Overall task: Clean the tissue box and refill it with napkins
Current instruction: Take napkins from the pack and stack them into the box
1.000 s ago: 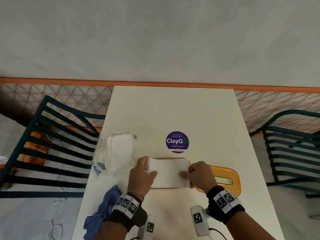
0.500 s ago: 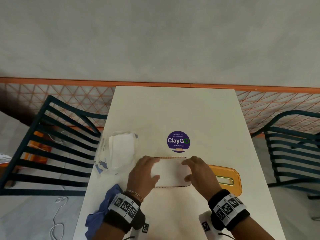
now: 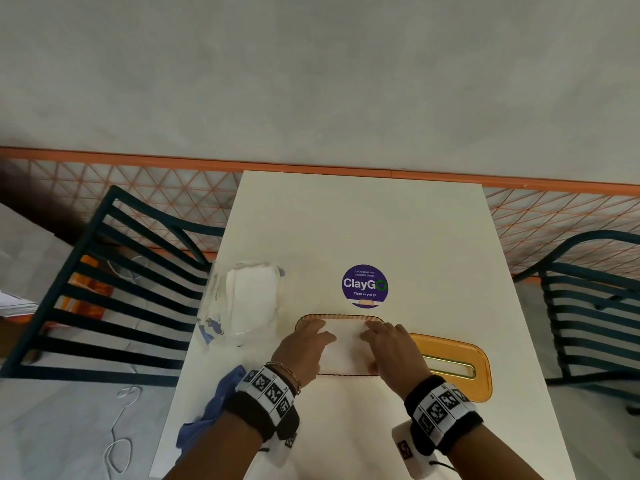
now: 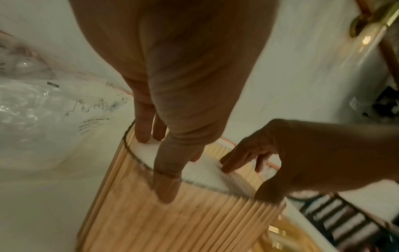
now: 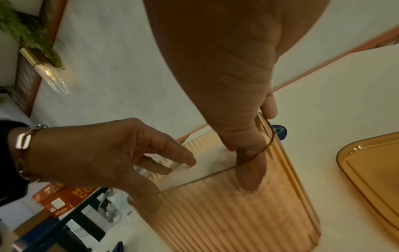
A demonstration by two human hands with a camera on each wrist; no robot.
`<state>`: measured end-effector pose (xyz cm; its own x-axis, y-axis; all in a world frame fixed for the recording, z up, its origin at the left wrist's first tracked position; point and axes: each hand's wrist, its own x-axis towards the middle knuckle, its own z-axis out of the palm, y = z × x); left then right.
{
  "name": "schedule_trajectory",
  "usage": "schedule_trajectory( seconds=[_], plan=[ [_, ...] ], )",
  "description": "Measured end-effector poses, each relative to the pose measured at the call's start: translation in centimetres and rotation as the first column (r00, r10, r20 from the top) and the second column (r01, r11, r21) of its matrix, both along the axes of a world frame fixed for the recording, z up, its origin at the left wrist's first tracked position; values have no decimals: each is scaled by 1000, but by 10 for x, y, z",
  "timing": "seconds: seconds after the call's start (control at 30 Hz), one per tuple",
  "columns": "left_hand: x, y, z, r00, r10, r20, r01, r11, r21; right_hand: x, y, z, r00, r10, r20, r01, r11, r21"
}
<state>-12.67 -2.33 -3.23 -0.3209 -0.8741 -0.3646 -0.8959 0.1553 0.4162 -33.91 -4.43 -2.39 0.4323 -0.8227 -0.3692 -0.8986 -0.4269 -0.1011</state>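
The amber ribbed tissue box (image 3: 341,317) stands open-topped near the table's front middle, with a stack of white napkins (image 3: 346,355) inside. My left hand (image 3: 304,348) and right hand (image 3: 391,348) both press on the stack with straight fingers. In the left wrist view the left fingers (image 4: 144,133) push on the napkins (image 4: 202,173), and the thumb shows through the box wall (image 4: 183,221). The right wrist view shows the right thumb behind the translucent wall (image 5: 237,213) in the same way. The amber lid (image 3: 453,365) lies flat just right of the box.
A clear plastic pack of napkins (image 3: 246,299) lies left of the box. A blue cloth (image 3: 211,410) hangs at the table's front left edge. A purple round sticker (image 3: 364,285) marks the table beyond the box. Dark slatted chairs (image 3: 121,289) flank the table.
The napkin stack, held at the box top a second ago, has sunk inside. Both hands have slid forward over it and flattened.
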Motion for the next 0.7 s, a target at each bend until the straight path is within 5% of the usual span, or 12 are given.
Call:
schedule_trajectory(
  seconds=[0.1,0.17,0.27,0.33,0.47,0.7],
  plan=[
    [12,-5,10,971,177,-164,-178,984,8,2,-3,4,990,-54,128,58,998,-29],
    [33,-12,16,889,374,-265,-404,912,-68,-1,-5,6,966,-107,235,130,988,-85],
    [79,-30,9,735,656,-172,-677,722,-143,-2,-5,5,921,-167,352,224,967,-126],
    [108,-43,-5,621,783,-24,-783,619,-58,0,-7,2,915,-201,350,258,958,-125],
    [132,-56,-35,584,782,217,-812,563,158,3,-6,-5,920,-257,297,295,951,-92],
    [127,-66,-58,585,756,294,-807,577,123,-1,-2,-6,919,-281,276,310,948,-68]
  ],
)
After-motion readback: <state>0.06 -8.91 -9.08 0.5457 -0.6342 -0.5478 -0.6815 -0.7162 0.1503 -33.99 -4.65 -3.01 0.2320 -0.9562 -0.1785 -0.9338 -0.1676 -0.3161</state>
